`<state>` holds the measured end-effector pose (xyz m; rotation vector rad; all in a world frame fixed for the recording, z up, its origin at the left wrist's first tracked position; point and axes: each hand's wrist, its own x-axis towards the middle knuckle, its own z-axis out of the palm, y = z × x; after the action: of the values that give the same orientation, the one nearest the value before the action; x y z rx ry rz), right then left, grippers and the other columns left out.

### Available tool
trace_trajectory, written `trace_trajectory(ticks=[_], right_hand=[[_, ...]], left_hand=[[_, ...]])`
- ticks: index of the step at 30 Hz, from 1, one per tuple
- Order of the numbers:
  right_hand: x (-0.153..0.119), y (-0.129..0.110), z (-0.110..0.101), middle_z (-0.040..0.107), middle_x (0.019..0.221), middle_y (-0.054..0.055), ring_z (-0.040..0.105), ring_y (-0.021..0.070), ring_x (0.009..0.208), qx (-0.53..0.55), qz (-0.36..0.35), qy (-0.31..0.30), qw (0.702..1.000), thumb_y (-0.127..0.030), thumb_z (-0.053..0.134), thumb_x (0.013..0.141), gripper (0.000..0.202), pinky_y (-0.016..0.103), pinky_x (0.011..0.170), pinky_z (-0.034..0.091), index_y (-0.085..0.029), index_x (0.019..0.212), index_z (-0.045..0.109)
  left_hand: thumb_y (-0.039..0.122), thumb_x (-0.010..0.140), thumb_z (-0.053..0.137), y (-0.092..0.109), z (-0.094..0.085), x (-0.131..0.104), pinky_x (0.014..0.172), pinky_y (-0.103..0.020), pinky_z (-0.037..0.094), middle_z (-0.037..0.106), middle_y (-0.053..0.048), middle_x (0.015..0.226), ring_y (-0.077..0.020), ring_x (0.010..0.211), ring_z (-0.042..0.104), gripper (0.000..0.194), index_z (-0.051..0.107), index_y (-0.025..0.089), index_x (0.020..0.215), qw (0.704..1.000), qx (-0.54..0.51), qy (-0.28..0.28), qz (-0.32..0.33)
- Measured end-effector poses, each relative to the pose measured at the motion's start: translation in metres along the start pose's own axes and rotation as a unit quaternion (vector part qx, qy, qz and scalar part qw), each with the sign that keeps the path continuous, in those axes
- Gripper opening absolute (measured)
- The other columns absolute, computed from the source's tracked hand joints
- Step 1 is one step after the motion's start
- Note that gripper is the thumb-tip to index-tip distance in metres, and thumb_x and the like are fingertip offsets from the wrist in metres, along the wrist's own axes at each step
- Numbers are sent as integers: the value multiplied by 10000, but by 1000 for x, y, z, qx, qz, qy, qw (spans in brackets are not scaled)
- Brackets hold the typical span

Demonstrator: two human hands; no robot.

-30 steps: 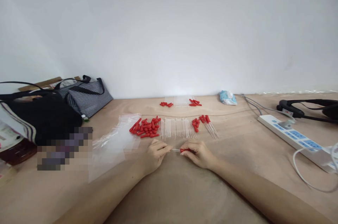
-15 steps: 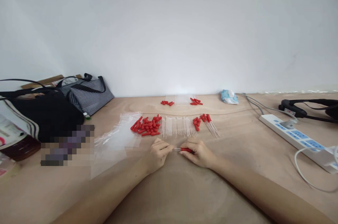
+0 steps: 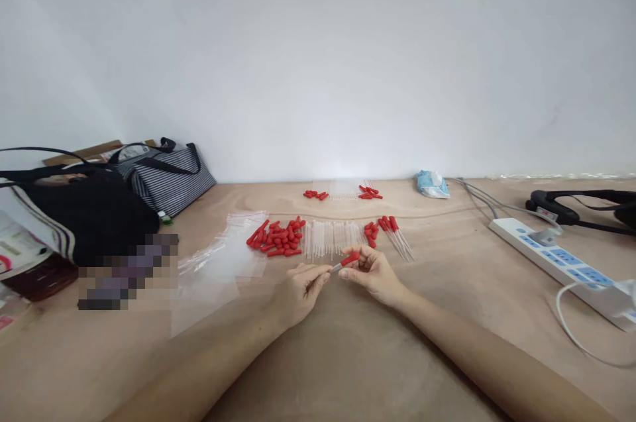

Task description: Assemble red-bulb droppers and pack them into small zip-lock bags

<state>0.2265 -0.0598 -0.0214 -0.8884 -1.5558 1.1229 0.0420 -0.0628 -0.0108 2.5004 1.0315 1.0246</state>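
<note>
Above the table's middle, a dropper made of a clear thin tube (image 3: 336, 268) with a red rubber bulb (image 3: 350, 259) on its end slants up to the right. My left hand (image 3: 302, 291) pinches the tube between thumb and fingers. My right hand (image 3: 373, 276) curls round the bulb, thumb below and fingers behind. Just beyond lie a row of clear tubes (image 3: 330, 240) and a heap of loose red bulbs (image 3: 281, 238). A smaller group of bulbs (image 3: 370, 234) sits right of the row, beside several droppers with red bulbs (image 3: 396, 236).
Clear plastic bags (image 3: 218, 276) spread at the left. More bulbs (image 3: 370, 193) and tubes lie near the wall. A blue-and-white packet (image 3: 432, 184), a power strip (image 3: 561, 263) and a black headset (image 3: 551, 207) are at the right; a striped bag (image 3: 171, 180) stands left.
The bulb end of the dropper has lifted and tilted up from nearly level. My right hand has turned and its fingers have loosened; my left hand still pinches the tube.
</note>
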Motion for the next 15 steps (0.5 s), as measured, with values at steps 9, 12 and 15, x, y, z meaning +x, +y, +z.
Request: trace_trajectory(ticks=[9, 12, 15], right_hand=[[18, -2, -13, 584, 645, 5, 541, 131, 594, -32, -21, 93, 995, -475, 518, 750, 317, 248, 557, 429, -177, 850, 558], [35, -3, -55, 576, 591, 2, 525, 138, 533, -188, -7, 150, 971, -423, 497, 765, 278, 243, 503, 376, -166, 838, 572], [44, -1, -87, 619, 622, 13, 570, 177, 608, -374, 54, 222, 899, -359, 547, 732, 269, 261, 553, 361, -175, 927, 572]], left_hand=[[289, 783, 549, 5, -4, 1, 797, -347, 451, 646, -54, 934, -187, 891, 593, 335, 434, 193, 1083, 989, -95, 5, -111], [260, 775, 548, -3, -8, 4, 812, -371, 430, 616, -57, 930, -200, 909, 553, 194, 526, 188, 954, 996, -26, 15, -89], [205, 761, 549, -6, -8, 5, 793, -367, 430, 599, -47, 880, -195, 879, 532, 73, 570, 183, 828, 999, 4, 1, -54]])
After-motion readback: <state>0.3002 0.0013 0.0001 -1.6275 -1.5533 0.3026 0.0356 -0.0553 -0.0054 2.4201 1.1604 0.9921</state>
